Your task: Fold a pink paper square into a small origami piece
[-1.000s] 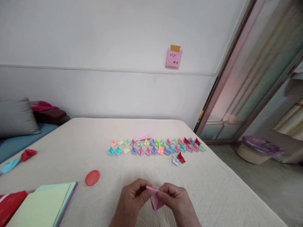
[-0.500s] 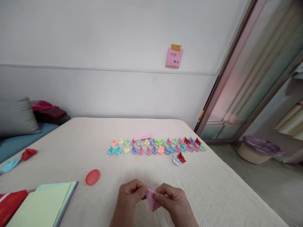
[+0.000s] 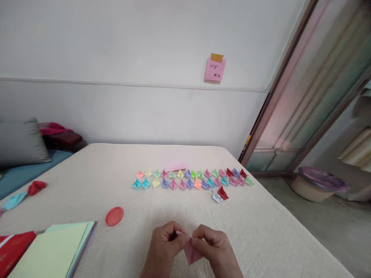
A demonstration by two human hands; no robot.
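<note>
Between my two hands is a small folded piece of pink paper (image 3: 191,255), its point hanging downward over the cloth. My left hand (image 3: 166,247) pinches its upper left side with thumb and forefinger. At the upper right edge my right hand (image 3: 216,247) pinches it too, the two thumb tips almost touching. Part of the paper is hidden behind the fingers. Beyond the hands stand two rows of small folded paper pieces (image 3: 173,184) in many colours. A white one (image 3: 216,196) and a dark red one (image 3: 223,192) sit nearer, in front of the rows' right part.
A round red lid (image 3: 114,216) lies left of my hands. A stack of coloured paper sheets (image 3: 49,247) and a red packet (image 3: 14,251) fill the near left corner. Farther left are red (image 3: 36,187) and light blue (image 3: 14,201) crumpled pieces. A pink sheet (image 3: 177,167) lies behind the rows.
My left hand has shifted right, closer to my right hand, and the thumbs have come together at the paper's top. The pink paper has turned slightly and sits a little lower.
</note>
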